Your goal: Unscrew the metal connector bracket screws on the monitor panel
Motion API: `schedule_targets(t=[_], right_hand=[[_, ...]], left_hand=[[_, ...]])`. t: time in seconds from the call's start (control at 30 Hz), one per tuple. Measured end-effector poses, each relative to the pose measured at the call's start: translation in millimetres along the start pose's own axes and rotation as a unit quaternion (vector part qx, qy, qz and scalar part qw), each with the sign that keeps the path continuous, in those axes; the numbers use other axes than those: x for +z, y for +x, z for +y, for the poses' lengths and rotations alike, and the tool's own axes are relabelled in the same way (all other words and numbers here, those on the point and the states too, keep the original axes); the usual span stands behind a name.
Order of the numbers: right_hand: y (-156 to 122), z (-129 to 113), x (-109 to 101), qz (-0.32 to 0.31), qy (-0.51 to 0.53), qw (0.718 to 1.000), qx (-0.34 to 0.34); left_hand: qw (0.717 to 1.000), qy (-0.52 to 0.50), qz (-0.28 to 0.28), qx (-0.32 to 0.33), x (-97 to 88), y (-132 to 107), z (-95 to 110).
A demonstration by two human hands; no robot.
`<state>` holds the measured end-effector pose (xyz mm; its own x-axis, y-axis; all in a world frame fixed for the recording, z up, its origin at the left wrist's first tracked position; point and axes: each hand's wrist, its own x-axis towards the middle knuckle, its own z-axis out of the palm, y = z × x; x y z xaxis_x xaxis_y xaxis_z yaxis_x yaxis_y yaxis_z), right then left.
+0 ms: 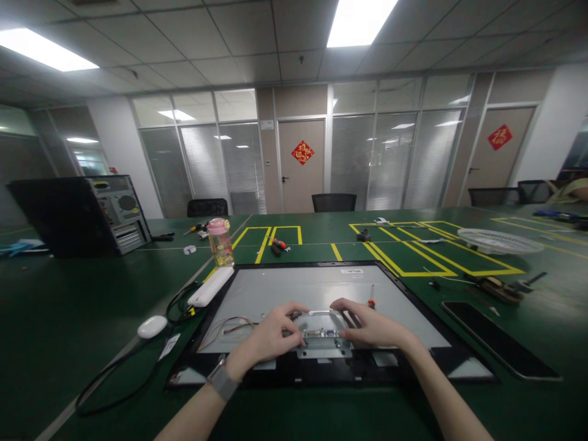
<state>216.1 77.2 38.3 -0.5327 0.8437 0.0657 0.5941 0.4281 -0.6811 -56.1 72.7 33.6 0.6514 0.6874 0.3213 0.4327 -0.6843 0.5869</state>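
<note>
A silver metal bracket (324, 335) with a row of connectors is over the near middle part of a flat display panel (285, 288), which lies on the green bench (271, 411); whether the bracket touches the panel, I cannot tell. Both hands are grasping the bracket: the left hand (280, 331) has its thumb and bent fingers at the 9 o'clock side, and the right hand (370, 324) does similarly at the 3 o'clock side. Taking the bracket as the clock's centre, thin wires (229, 326) lie on the panel at 9 o'clock, and a screwdriver (372, 302) with a red part is on it at 2 o'clock. Outside the panel, a black slab (498, 340) lies at 3 o'clock, and a white rounded device (152, 327) at 9 o'clock. At 10 o'clock there are a long white case (211, 288), a pink-lidded bottle (220, 245) and, farther, an open computer tower (68, 214).
</note>
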Motion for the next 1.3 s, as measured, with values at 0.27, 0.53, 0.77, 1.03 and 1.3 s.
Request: schedule_targets(t=[0.27,0.53,0.77,1.03,1.3], right_hand=[[3,12,3,0.003,-0.011,1.0,-0.006],[2,10,4,0.007,-0.012,1.0,-0.003],[2,11,3,0.004,-0.009,1.0,-0.004],[3,11,4,0.005,-0.019,1.0,-0.007],[5,12,5,0.021,-0.029,0.999,-0.025]], left_hand=[[0.999,0.049,-0.004,-0.007,2.0,-2,6],[0.997,0.072,-0.014,-0.002,0.9,-3,13],[0.991,0.115,0.031,0.056,8.7,-1,12],[0.996,0.063,0.04,0.038,16.5,2,20],[0.987,0.12,-0.083,0.069,26.8,5,40]])
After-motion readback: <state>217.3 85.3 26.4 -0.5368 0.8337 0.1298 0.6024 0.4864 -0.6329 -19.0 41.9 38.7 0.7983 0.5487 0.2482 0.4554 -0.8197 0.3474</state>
